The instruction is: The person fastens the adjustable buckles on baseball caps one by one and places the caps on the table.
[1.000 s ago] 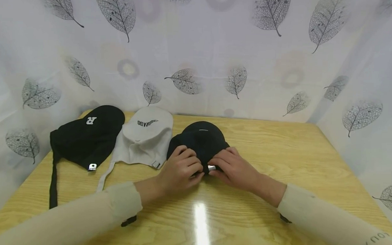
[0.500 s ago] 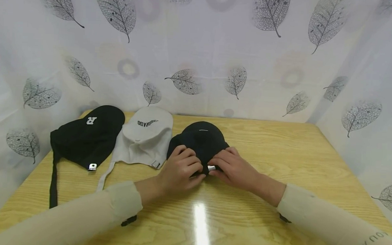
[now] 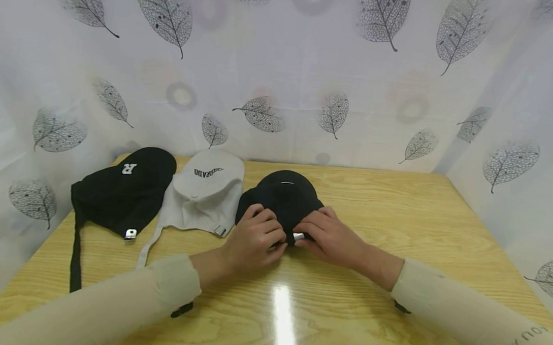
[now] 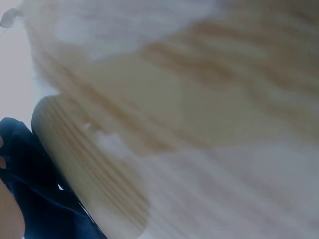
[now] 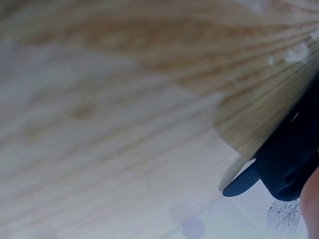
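Observation:
A dark baseball cap (image 3: 282, 198) lies at the middle of the table, its rounded brim toward the back. My left hand (image 3: 258, 238) grips the cap's near edge with curled fingers. Opposite it, my right hand (image 3: 329, 238) pinches the near right edge, where a silver buckle (image 3: 298, 236) shows at the fingertips. The strap between the hands is mostly hidden by the fingers. The left wrist view catches the dark cap (image 4: 45, 199) at its lower left. In the right wrist view, the cap's brim (image 5: 241, 181) juts out beside a bit of the hand (image 5: 311, 204).
Left of the held cap lies a light grey cap (image 3: 207, 190) with dark lettering, its strap trailing forward. Farther left is a black cap (image 3: 125, 192) with a white R and a long strap. The wooden table (image 3: 394, 207) meets a leaf-patterned curtain (image 3: 298, 66) behind.

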A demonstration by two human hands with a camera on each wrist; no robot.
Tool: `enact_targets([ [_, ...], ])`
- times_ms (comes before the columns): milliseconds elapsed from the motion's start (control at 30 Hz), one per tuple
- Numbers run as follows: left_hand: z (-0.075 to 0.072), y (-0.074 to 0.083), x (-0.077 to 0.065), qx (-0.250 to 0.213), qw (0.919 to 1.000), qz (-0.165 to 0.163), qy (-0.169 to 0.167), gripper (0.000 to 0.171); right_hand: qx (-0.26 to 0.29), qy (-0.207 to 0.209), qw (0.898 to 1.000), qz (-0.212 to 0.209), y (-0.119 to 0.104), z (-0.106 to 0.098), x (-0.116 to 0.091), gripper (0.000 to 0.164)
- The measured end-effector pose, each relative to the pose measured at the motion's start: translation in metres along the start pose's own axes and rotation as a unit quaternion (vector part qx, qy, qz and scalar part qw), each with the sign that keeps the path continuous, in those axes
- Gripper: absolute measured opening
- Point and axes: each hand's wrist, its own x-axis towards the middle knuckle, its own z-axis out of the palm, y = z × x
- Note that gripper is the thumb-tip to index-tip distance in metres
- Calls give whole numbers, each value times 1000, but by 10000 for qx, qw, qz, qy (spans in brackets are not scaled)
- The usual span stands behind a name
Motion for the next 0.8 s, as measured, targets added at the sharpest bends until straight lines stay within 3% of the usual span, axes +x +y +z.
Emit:
enact_targets([
  [400,2,-1,1,20,9998,139,102,11,24,32,10000,-4,0,0,0,25],
  [800,-3,1,0,75,9998,-144,-131,18,-40,102,9999,-40,0,0,0,27],
])
